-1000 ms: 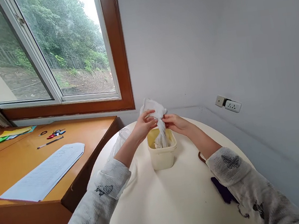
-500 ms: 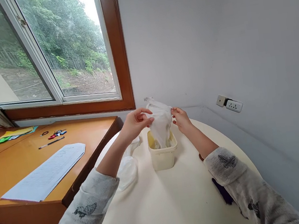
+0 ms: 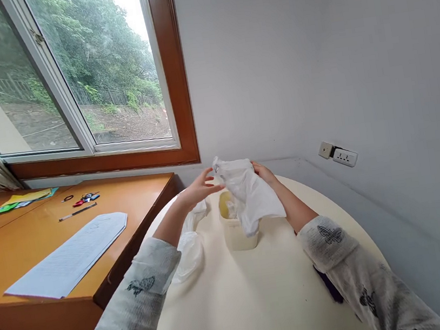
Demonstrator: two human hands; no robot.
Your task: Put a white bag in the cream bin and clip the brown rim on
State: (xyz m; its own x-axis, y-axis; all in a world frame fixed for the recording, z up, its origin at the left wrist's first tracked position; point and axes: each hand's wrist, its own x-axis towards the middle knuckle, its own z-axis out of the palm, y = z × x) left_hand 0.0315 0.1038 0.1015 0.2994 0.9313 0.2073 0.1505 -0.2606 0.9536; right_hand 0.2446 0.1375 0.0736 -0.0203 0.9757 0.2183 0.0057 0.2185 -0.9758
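Observation:
A crumpled white plastic bag point(image 3: 255, 195) hangs over the right part of a pale yellow tub point(image 3: 236, 238) and covers part of its rim. My right hand point(image 3: 265, 174) grips the bag's upper right edge; most of its fingers are behind the plastic. On the other side my left hand point(image 3: 201, 188) has its thumb and fingers apart, close to the bag's upper left corner. Whether a fingertip touches the plastic I cannot tell. Some clear, crinkled plastic shows inside the tub.
More thin white plastic point(image 3: 189, 254) lies on the round cream table point(image 3: 239, 304) left of the tub. A dark object point(image 3: 329, 285) is partly under my right sleeve. The wooden desk point(image 3: 142, 192) at left holds papers point(image 3: 76, 250), a pen point(image 3: 78, 211) and keys point(image 3: 87, 198).
The bag has come up out of the tub, and its lower part has swung right over the rim. My left hand has moved left and opened wider, while my right hand keeps its hold.

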